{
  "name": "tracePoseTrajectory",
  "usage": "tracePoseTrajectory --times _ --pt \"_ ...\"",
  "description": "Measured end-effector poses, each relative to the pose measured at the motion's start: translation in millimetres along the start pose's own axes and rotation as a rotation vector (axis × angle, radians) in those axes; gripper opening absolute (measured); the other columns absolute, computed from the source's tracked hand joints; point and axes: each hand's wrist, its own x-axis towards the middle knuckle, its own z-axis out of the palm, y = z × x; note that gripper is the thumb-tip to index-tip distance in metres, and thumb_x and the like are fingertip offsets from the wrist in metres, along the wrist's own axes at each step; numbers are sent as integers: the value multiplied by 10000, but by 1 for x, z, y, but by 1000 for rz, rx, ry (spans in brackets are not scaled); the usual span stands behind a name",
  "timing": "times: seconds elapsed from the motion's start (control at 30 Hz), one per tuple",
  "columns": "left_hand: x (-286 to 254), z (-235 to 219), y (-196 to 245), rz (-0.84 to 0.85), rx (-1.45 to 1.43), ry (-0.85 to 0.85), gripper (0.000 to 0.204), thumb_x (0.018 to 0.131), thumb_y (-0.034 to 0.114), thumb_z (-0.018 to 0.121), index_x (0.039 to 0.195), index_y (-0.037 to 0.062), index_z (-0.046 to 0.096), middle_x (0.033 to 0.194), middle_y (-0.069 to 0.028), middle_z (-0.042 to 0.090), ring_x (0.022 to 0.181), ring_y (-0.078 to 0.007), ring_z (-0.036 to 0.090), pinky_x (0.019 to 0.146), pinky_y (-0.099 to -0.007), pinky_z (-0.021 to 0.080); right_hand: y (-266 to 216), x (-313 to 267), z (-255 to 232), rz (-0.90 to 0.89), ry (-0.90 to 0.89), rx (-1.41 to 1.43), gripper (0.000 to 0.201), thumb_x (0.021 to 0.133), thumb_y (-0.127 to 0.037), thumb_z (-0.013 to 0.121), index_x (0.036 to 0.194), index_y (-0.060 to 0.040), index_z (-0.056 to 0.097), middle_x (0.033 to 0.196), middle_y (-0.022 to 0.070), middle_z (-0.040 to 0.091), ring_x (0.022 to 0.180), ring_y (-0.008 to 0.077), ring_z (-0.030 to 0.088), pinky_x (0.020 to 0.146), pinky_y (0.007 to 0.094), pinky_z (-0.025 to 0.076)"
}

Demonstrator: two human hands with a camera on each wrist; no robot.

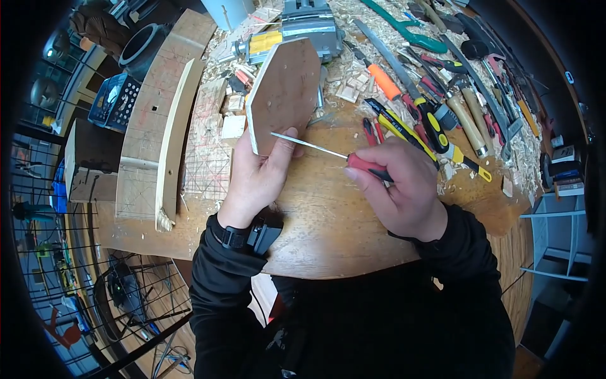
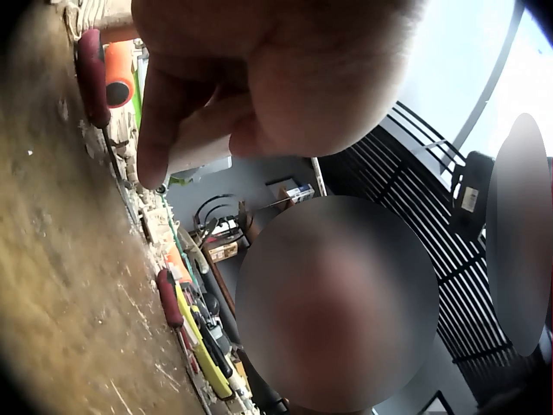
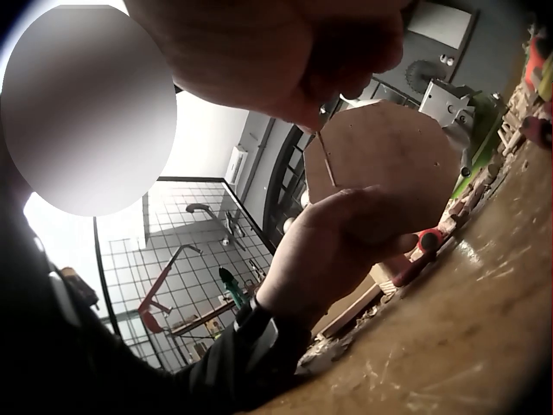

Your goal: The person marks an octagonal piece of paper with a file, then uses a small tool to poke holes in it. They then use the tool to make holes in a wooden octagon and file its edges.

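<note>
An eight-sided wooden board [image 1: 285,88] stands upright in my left hand [image 1: 255,174], which grips its lower edge with the thumb on the near face. Small holes dot that face. My right hand [image 1: 404,186] holds a thin-shafted tool [image 1: 363,163] by its red-and-black handle. Its slim, pale shaft points left, and the tip overlaps the board's lower face close to the left thumb. From the right wrist, the shaft [image 3: 327,160] runs down across the board [image 3: 389,151] just above the left hand [image 3: 324,246]. Only part of the left hand [image 2: 285,78] shows in its wrist view.
A metal vise [image 1: 309,31] stands behind the board among wood shavings. Hand tools crowd the right, including an orange-handled tool [image 1: 384,81] and a yellow-and-black cutter [image 1: 401,126]. On the left lie a long wooden strip [image 1: 177,139] and a grid-marked board [image 1: 208,148]. The bench edge [image 1: 315,275] curves nearby.
</note>
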Motion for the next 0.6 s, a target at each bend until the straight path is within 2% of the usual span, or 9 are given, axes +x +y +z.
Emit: tracePoseTrajectory --times 0.07,0.2,0.3,0.37,0.43,0.5,0.57,0.6 --pt "0 -1 2 5 18 -12 169 981 115 579 1052 -39 575 872 -60 643 737 -112 621 652 -254 510 -7 -1 -6 140 -130 41 150 844 -111 739 872 -25 619 678 86 607 582 226 617 512 332 441" --pt "0 1 3 8 16 0 166 978 112 586 1033 -45 584 868 -62 647 734 -112 624 651 -253 510 -3 -3 -9 158 -178 50 152 836 -110 746 857 -27 620 678 85 608 561 219 604 508 324 433" --pt "0 3 2 8 -37 29 174 976 111 587 1045 -48 588 890 -72 652 742 -125 634 652 -253 532 -2 -3 -9 104 -92 42 141 819 -77 756 856 -32 628 680 87 603 559 221 590 502 321 425" --pt "0 2 4 -35 -77 28 175 971 100 587 1065 -48 588 910 -82 656 765 -136 642 653 -261 552 3 -5 -8 -109 -24 -23 197 786 -15 762 946 -16 646 767 94 608 612 208 570 553 292 443" --pt "2 -2 5 -79 -116 33 181 966 89 587 1084 -49 589 931 -91 659 787 -146 651 655 -269 572 2 -7 -15 -95 -30 -16 226 785 -4 762 972 -10 636 792 97 605 629 202 565 569 289 447" --pt "4 -6 4 -19 -160 25 235 954 61 583 1171 -26 561 1036 -122 653 857 -215 676 661 -333 603 0 -7 -14 -86 -38 -3 255 784 8 762 998 -4 626 817 100 603 646 196 560 586 286 451" --pt "4 -3 8 -30 -194 24 238 952 53 581 1176 -24 559 1044 -125 650 875 -217 671 655 -336 606 -1 -7 -10 80 147 164 227 775 -24 782 951 -5 640 795 114 640 656 224 600 565 299 454" --pt "4 -2 9 -41 -229 22 242 950 44 579 1181 -22 556 1052 -127 647 893 -218 667 650 -339 608 0 -6 -10 80 147 164 227 775 -24 782 951 -5 640 795 114 640 656 224 600 565 299 454"
